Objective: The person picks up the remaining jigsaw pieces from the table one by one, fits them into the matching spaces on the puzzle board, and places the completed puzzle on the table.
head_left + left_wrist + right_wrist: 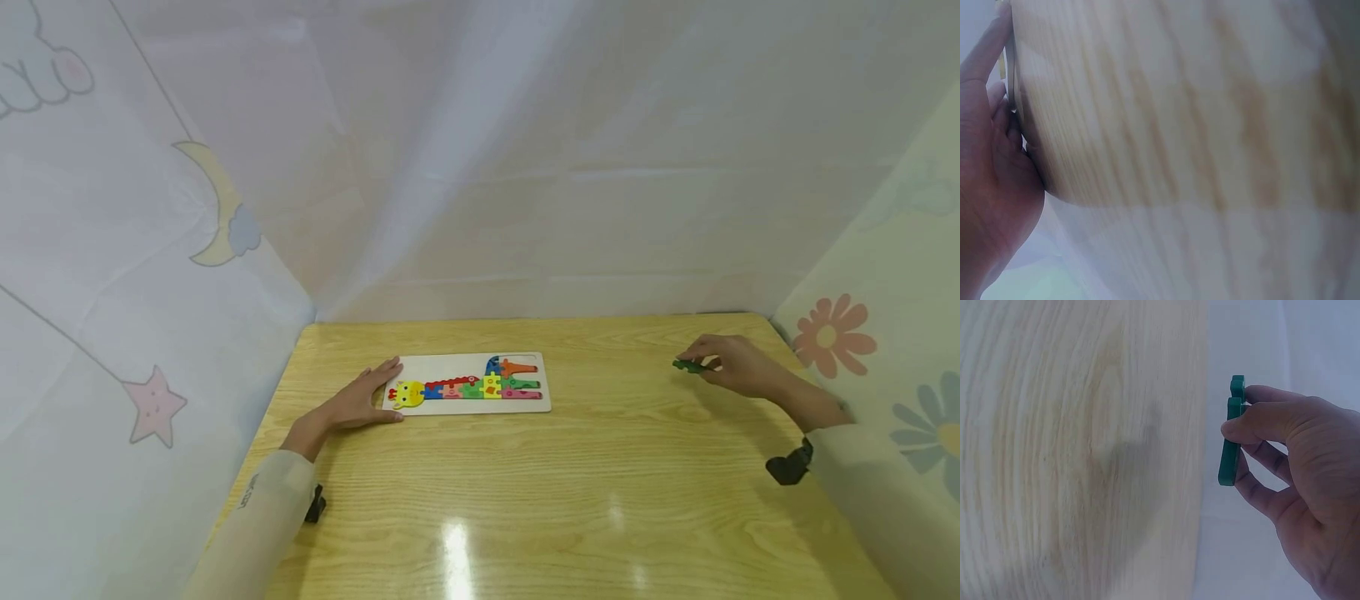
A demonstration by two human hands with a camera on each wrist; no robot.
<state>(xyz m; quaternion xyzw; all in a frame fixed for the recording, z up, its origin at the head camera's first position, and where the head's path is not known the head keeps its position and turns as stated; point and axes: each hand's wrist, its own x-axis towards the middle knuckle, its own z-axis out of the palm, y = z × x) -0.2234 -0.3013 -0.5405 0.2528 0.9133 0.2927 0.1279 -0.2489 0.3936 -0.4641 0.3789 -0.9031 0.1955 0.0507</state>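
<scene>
A white puzzle board lies flat on the table, bearing a giraffe of coloured jigsaw pieces with a yellow head at the left. At its right end are orange, green and pink leg pieces, and a blue piece beside a bare patch. My left hand rests at the board's left end, fingers and thumb spread along its edges; in the left wrist view only part of that hand shows. Off to the right, my right hand pinches a green puzzle piece between thumb and fingers, held above the table.
The wood-grain table reaches back to a pale cloth wall. Printed side walls stand close on both sides, with a star at left and a red flower at right. Black straps sit at both wrists.
</scene>
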